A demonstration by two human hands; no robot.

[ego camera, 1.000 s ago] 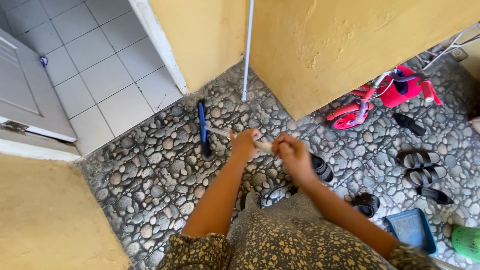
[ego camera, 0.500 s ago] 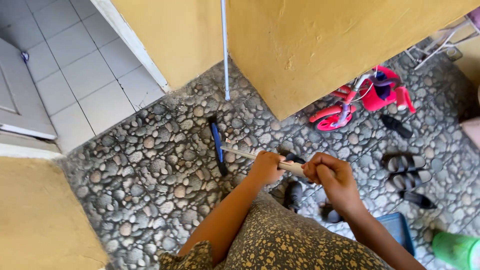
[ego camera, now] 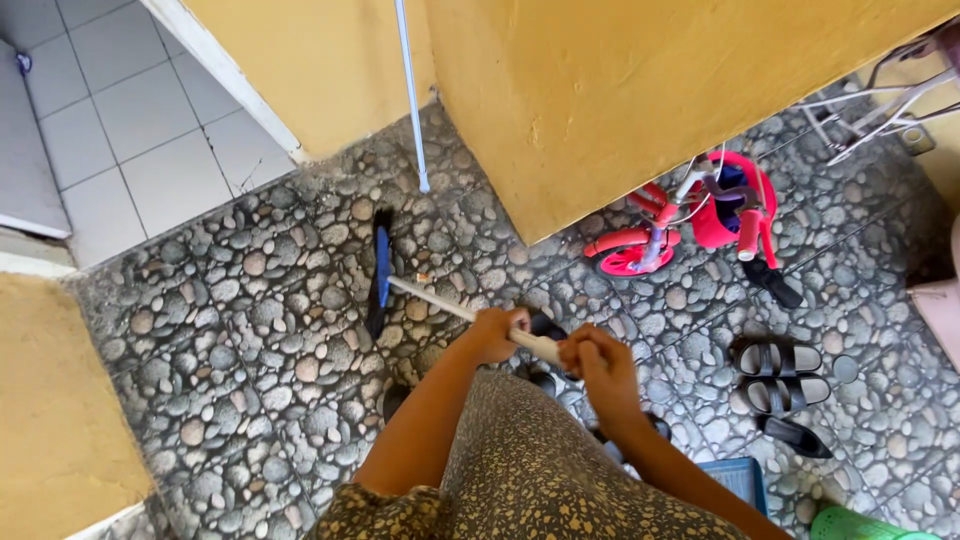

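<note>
Floor: pebble-pattern floor (ego camera: pixel 250 330), white tiles far left, yellow wall (ego camera: pixel 650 90) ahead.
Fingers: your left hand (ego camera: pixel 492 335) and right hand (ego camera: pixel 598 368) both wrapped round the broom (ego camera: pixel 440 303).
Broom head: on the floor, centre-left.
Containers: blue bin (ego camera: pixel 740 480) near right, contents unclear.

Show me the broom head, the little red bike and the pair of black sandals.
broom head (ego camera: pixel 380 268), head view, middle of the blue bar.
red bike (ego camera: pixel 715 215), head view, its frame.
black sandals (ego camera: pixel 778 375), head view, between the straps.

Pale wooden-handled broom with a blue-and-black head (ego camera: pixel 381 272)
Its long handle slants up from the narrow head, which rests on the grey pebble-patterned floor (ego camera: pixel 230 340).
</note>
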